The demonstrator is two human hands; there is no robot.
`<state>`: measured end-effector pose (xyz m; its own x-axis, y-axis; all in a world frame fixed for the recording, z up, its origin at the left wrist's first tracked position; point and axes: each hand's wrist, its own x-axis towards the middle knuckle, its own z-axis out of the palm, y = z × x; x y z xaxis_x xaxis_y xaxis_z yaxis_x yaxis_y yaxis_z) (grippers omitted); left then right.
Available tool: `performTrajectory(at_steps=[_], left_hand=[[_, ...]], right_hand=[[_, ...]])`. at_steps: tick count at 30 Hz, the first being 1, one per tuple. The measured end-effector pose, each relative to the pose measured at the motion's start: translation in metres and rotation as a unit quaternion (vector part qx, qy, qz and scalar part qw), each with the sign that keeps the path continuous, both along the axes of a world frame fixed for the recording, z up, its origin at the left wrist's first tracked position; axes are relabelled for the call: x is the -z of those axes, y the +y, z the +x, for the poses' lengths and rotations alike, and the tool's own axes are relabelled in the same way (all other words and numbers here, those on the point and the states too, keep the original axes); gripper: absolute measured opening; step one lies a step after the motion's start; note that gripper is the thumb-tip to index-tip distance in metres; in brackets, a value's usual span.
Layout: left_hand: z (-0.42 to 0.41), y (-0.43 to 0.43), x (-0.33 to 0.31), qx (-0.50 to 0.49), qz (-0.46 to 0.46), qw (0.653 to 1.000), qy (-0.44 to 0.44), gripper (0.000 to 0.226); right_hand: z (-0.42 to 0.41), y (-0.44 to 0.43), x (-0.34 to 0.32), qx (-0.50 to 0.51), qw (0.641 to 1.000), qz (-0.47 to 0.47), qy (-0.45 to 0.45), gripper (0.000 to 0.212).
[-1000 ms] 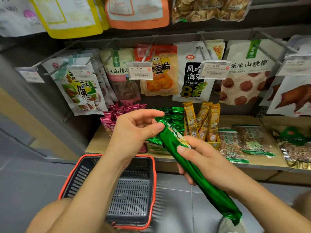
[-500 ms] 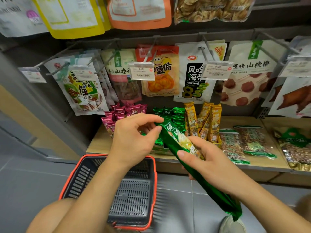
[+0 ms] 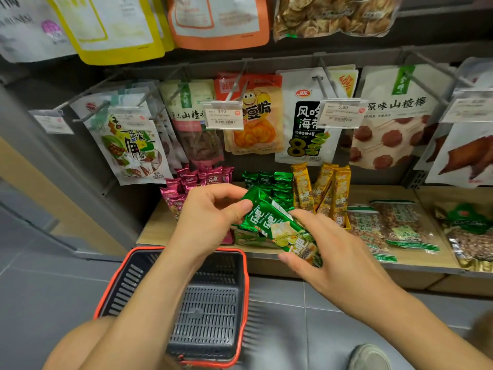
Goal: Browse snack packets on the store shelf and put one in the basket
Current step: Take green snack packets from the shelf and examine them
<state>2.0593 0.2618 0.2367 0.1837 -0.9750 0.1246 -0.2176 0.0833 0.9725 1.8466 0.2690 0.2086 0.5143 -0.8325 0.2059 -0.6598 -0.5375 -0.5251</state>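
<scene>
my left hand (image 3: 210,222) and right hand (image 3: 333,252) both grip the green snack packet (image 3: 277,225) above the shelf (image 3: 400,260); basket (image 3: 241,289) below.

The basket (image 3: 244,289) sits on the floor (image 3: 40,303) before the shelf (image 3: 154,228), under the left forearm, while above the shelf's front edge the packet (image 3: 277,225) is held between the left hand (image 3: 210,217) and the right hand (image 3: 328,255), with standing packets (image 3: 266,180) behind it, flat bags (image 3: 394,225) to their right and hanging bags (image 3: 256,116) above.
</scene>
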Motion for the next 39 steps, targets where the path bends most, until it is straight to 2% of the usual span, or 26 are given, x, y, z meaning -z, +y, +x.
performTrajectory(at_steps=[3,6,9,11,14,17,20,25,28,32,34,36,37,39], left_hand=[[-0.003,-0.001,0.006,-0.022,0.0,1.0,0.0,0.021],[-0.005,-0.001,0.009,-0.014,0.018,0.999,0.037,0.023],[-0.003,0.001,0.004,0.061,0.032,0.994,0.088,0.005],[-0.003,0.004,0.002,0.1,0.03,0.993,0.057,0.011],[-0.012,0.004,0.004,0.052,0.001,0.998,-0.022,0.008],[-0.018,0.004,0.005,-0.016,-0.016,1.0,-0.007,0.008],[-0.013,0.003,0.005,-0.043,-0.022,0.999,-0.02,0.013],[0.016,-0.003,0.004,-0.119,-0.033,0.992,-0.004,0.01],[0.027,-0.007,0.006,-0.153,-0.028,0.988,0.017,0.006],[0.038,-0.011,0.009,-0.149,0.017,0.989,0.01,0.023],[0.044,-0.009,0.008,-0.087,0.056,0.994,-0.025,0.026],[0.044,-0.006,0.009,-0.033,0.06,0.989,-0.131,0.029],[0.041,-0.004,0.011,-0.026,0.038,0.975,-0.216,0.029],[0.029,0.0,0.014,-0.011,-0.05,0.925,-0.376,0.026]], right_hand=[[0.001,-0.002,-0.004,0.001,1.0,-0.001,0.024,0.065],[0.001,-0.002,-0.007,0.01,1.0,-0.012,0.024,0.059],[0.0,0.0,-0.006,0.019,0.999,-0.033,0.026,0.055],[0.001,0.0,-0.005,0.029,0.997,-0.057,0.049,0.052],[0.003,0.001,-0.004,0.059,0.989,-0.104,0.089,0.051],[0.005,0.002,0.0,0.082,0.984,-0.127,0.09,0.051],[0.005,0.001,0.004,0.046,0.995,-0.075,0.049,0.052],[-0.007,-0.012,0.011,-0.026,0.991,0.132,0.016,0.047],[-0.009,-0.018,0.008,-0.047,0.984,0.162,-0.057,0.042],[-0.01,-0.02,0.003,-0.06,0.974,0.184,-0.116,0.026],[-0.015,-0.023,0.004,-0.048,0.976,0.181,-0.115,0.037],[-0.019,-0.025,0.006,-0.032,0.979,0.177,-0.095,0.057],[-0.019,-0.025,0.007,-0.027,0.981,0.172,-0.085,0.06],[-0.019,-0.025,0.009,-0.023,0.983,0.162,-0.085,0.049]])
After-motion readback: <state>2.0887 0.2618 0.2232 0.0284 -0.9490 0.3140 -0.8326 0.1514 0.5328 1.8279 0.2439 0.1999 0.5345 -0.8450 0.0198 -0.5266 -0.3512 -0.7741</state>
